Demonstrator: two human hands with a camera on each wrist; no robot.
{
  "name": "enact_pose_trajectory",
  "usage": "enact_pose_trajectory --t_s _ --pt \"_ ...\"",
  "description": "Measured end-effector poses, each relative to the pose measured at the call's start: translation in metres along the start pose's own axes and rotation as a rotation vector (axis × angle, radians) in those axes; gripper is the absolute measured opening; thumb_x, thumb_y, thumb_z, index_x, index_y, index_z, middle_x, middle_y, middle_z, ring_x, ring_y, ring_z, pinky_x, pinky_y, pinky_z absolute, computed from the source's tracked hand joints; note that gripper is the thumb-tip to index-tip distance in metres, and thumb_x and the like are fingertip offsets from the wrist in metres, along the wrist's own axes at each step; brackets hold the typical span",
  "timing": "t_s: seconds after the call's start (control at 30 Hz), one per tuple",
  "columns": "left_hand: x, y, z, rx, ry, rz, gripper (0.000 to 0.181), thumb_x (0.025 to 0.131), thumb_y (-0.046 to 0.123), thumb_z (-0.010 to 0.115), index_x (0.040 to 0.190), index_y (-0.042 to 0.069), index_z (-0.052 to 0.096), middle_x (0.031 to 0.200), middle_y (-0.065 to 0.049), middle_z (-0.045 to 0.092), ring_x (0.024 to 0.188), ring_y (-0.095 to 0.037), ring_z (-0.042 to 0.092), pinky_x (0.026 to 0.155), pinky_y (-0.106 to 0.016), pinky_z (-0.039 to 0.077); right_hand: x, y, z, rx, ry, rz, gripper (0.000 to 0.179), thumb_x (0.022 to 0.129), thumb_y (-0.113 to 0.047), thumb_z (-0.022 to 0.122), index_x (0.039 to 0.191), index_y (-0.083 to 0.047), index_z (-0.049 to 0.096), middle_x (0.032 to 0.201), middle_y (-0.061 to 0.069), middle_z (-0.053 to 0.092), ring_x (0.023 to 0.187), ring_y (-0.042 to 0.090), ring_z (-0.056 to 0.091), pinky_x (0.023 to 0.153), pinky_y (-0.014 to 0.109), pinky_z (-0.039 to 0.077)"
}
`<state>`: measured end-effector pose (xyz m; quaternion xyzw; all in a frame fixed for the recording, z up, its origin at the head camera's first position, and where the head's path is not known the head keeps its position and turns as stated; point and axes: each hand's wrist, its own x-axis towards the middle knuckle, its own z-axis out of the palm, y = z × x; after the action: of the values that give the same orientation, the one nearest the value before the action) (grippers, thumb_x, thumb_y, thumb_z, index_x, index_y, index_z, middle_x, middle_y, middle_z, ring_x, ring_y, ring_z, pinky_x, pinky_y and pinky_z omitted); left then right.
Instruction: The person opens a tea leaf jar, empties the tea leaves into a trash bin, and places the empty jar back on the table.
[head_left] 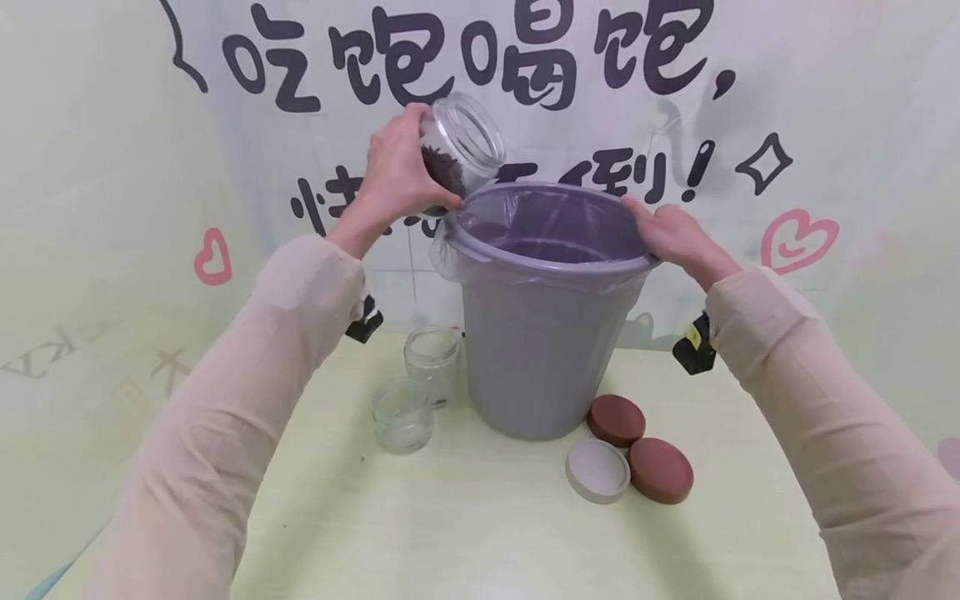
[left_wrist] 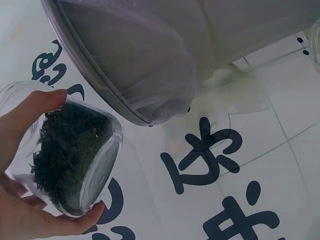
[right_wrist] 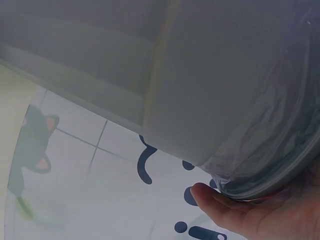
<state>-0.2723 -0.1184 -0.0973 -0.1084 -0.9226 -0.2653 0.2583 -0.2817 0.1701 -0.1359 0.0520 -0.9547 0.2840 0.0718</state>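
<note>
My left hand [head_left: 401, 167] grips a clear glass jar [head_left: 474, 137] beside the left rim of a grey trash can [head_left: 547, 350]. The jar is tilted with its mouth toward the can. Dark dried leaves [left_wrist: 70, 150], like loose tea, lie inside it against the lower wall and base. My right hand [head_left: 675, 233] holds the can's right rim, and its fingers show just under the rim in the right wrist view. A thin clear bag [head_left: 517, 217] lines the can and folds over its rim. The can stands upright.
Two clear glass jars, one in front [head_left: 402, 417] and one behind [head_left: 432, 362], stand left of the can on the pale table [head_left: 450, 525]. Two reddish-brown lids [head_left: 660, 471] and a whitish round lid [head_left: 597, 471] lie at its right. A printed backdrop [head_left: 300, 142] hangs close behind.
</note>
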Motion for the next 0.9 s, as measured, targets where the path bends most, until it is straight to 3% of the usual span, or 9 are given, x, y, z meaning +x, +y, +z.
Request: enact_pose_trajectory --t_s 0.17,0.4,0.57,0.7,0.8,0.9 --pt "0.009 0.007 0.005 0.12 -0.01 0.057 0.097 0.056 0.015 0.084 0.134 0.008 0.027 0.131 -0.014 0.039 0.118 -0.033 0.033 0.098 -0.041 0.032 0.007 -0.002 0.001 -0.071 -0.004 -0.001 0.079 0.091 -0.053 0.018 0.115 0.018 0.044 0.12 0.035 0.043 0.108 0.042 0.043 0.092 0.049 0.034" --pt "0.018 0.01 0.014 0.282 -0.031 0.111 0.097 0.058 0.017 0.082 0.136 0.012 0.025 0.136 -0.012 0.034 0.118 -0.036 0.031 0.089 -0.051 0.039 0.013 -0.004 0.002 -0.15 0.001 -0.042 0.072 0.092 -0.049 0.02 0.102 0.015 0.051 0.111 0.035 0.048 0.099 0.041 0.047 0.087 0.048 0.037" --pt "0.02 0.014 0.022 0.38 -0.029 0.174 0.094 0.059 0.015 0.08 0.135 0.011 0.026 0.135 -0.013 0.036 0.119 -0.036 0.03 0.087 -0.051 0.039 0.016 -0.004 0.003 -0.189 -0.023 -0.02 0.075 0.092 -0.049 0.02 0.116 0.018 0.045 0.12 0.037 0.042 0.108 0.044 0.043 0.091 0.049 0.035" --pt "0.021 0.015 0.028 0.447 -0.011 0.215 0.09 0.059 0.013 0.079 0.134 0.011 0.028 0.134 -0.012 0.037 0.119 -0.036 0.031 0.087 -0.05 0.037 0.018 -0.004 0.006 -0.202 -0.02 -0.009 0.073 0.093 -0.047 0.023 0.117 0.019 0.042 0.12 0.037 0.041 0.108 0.045 0.043 0.092 0.049 0.035" --pt "0.022 0.015 0.031 0.481 0.018 0.251 0.085 0.06 0.006 0.075 0.132 0.011 0.03 0.132 -0.012 0.038 0.117 -0.035 0.032 0.087 -0.048 0.036 0.018 -0.004 0.007 -0.209 -0.005 -0.014 0.069 0.093 -0.045 0.026 0.114 0.019 0.044 0.117 0.037 0.043 0.105 0.045 0.045 0.09 0.049 0.037" --pt "0.024 0.016 0.032 0.515 0.049 0.293 0.078 0.062 -0.004 0.066 0.131 0.01 0.032 0.13 -0.012 0.039 0.117 -0.034 0.032 0.087 -0.047 0.035 0.018 -0.004 0.008 -0.23 0.02 -0.041 0.058 0.093 -0.037 0.028 0.098 0.016 0.051 0.108 0.036 0.048 0.098 0.044 0.048 0.085 0.049 0.039"
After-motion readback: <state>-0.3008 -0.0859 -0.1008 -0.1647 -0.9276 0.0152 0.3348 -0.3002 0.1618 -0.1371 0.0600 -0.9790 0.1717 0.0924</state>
